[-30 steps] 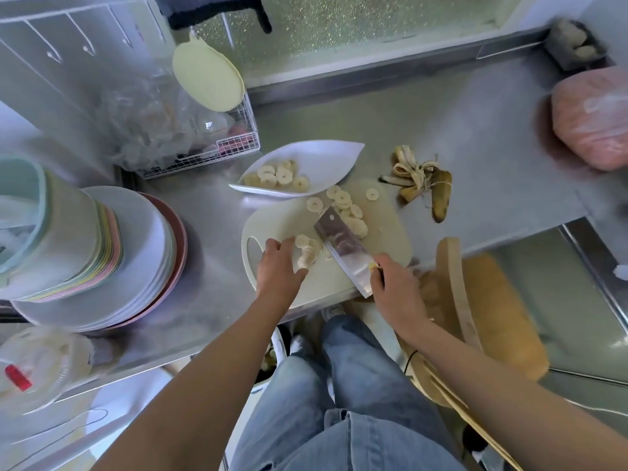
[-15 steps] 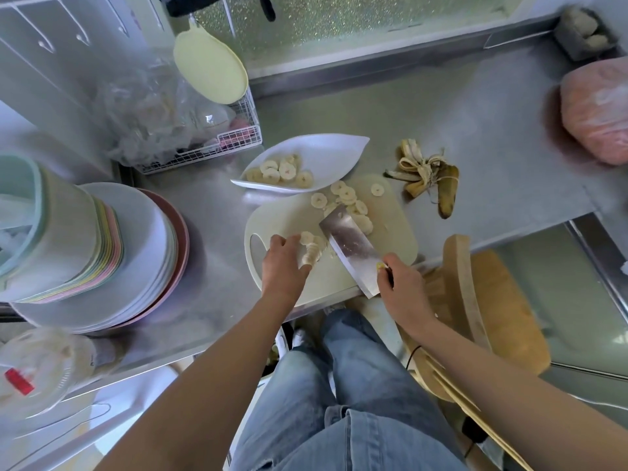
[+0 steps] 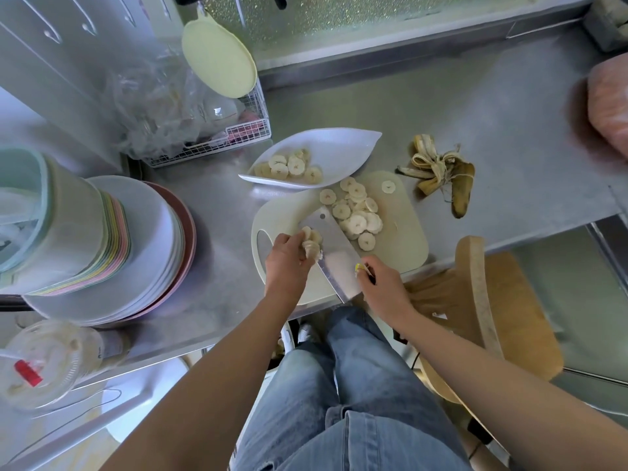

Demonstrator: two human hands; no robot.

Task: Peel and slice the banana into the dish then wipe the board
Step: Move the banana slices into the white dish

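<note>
Head view. Against one second ago, find the cleaver [image 3: 331, 246] swung leftward across the board [image 3: 401, 229], away from the loose pile of slices [image 3: 356, 215] and up to the clump of slices [image 3: 311, 241] at the board's near-left part. Pinches that clump with the left hand [image 3: 287, 258], fingers curled round it, holding it against the flat of the blade. Grips the cleaver's handle with the right hand [image 3: 384, 287], fingers closed, handle mostly hidden. Treat this as a transfer step rather than a cut: probably loading slices onto the blade for the dish [image 3: 343, 147]. Judge slicing finished or nearly so, with no uncut length of banana in sight. Count moving the pile and wiping the board as not yet done. Condition of the banana: pale round discs, overlapping in a heap from the board's middle to its far side, one disc apart near the far-right corner. Note a further batch [image 3: 289, 166] already in the dish's left end, at the board's far-left edge. Locate the board at the near edge of the desk [image 3: 475, 113], with the empty peel [image 3: 441, 171] just to its right.
</note>
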